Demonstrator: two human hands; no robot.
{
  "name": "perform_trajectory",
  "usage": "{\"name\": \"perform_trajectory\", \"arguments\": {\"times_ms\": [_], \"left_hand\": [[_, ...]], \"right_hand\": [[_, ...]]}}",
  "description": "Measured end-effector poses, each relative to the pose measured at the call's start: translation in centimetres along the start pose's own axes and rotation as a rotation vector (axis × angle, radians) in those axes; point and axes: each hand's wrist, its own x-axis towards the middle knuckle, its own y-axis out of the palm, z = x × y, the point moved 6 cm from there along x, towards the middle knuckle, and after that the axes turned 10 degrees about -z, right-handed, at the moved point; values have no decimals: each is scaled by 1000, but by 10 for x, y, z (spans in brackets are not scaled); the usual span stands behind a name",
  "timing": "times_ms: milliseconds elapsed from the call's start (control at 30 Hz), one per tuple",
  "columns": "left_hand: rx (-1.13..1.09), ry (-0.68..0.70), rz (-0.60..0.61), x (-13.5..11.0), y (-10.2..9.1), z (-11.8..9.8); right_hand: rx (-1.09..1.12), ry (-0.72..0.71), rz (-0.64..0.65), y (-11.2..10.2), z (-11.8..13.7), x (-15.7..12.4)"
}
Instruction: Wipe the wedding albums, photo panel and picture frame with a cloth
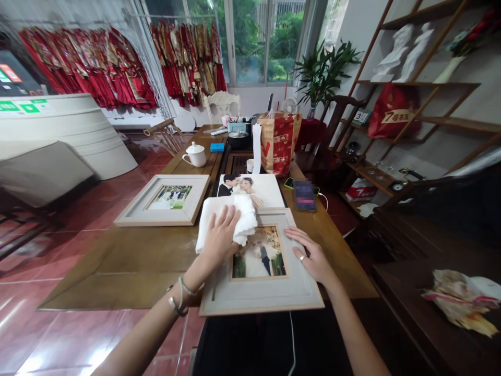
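A pale framed photo [270, 295] lies flat at the near edge of the wooden table [129, 261]. My left hand [219, 237] presses a white cloth [230, 214] onto the frame's upper left part, fingers spread flat over the cloth. My right hand [311, 256] rests flat on the frame's right border, fingers stretched out, a ring on one finger. A bracelet sits on my left wrist.
A second framed photo [166, 199] lies to the left, and an unframed photo print [254, 189] behind the cloth. A phone [304, 196] with a cable, a red paper bag [278, 142], a white teapot [195, 154] and a tea tray stand farther back. Shelves line the right wall.
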Motion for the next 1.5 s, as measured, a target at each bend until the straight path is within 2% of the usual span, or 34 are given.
{"name": "perform_trajectory", "arguments": {"times_ms": [100, 233, 367, 467, 533, 600, 733, 833, 900, 967, 1067, 1233, 1367, 1433, 1500], "left_hand": [[-20, 55, 63, -12, 2, -5], [-58, 131, 173, -61, -2, -26], [-139, 196, 161, -115, -3, -34], [-236, 292, 165, -138, 3, -37], [-267, 296, 164, -138, 4, -38], [-258, 246, 143, -126, 1, -38], [-159, 105, 122, -75, 1, -35], [-87, 18, 62, -31, 6, -32], [-72, 2, 31, -10, 11, -35], [-82, 38, 62, 0, 15, -44], [-120, 144, 186, -11, 13, -64], [-226, 308, 406, -67, -19, -86], [-255, 306, 617, -104, -44, -79], [-270, 260, 637, -108, -53, -67], [-303, 220, 608, -103, -55, -58]], "right_hand": [[0, 2, -6, 0, 0, 0], [-7, 12, -11, 0, 1, 1], [-25, 22, 7, 2, 1, 0], [-38, 24, 13, 2, 0, 0], [-39, 20, 13, 2, -1, 0], [-36, 14, 17, 1, -2, 0], [-25, 6, 16, 0, -1, 0], [-22, 12, 5, 0, -1, 0], [-24, 13, 1, 0, -1, 0], [-21, 9, 0, 0, -1, 0], [-16, 6, -1, 1, -2, -1], [-25, 12, 7, 1, -1, -1], [-21, 14, 4, 0, -1, -1], [-20, 17, 2, 0, -1, -1], [-20, 15, 4, -1, -2, -2]]}}
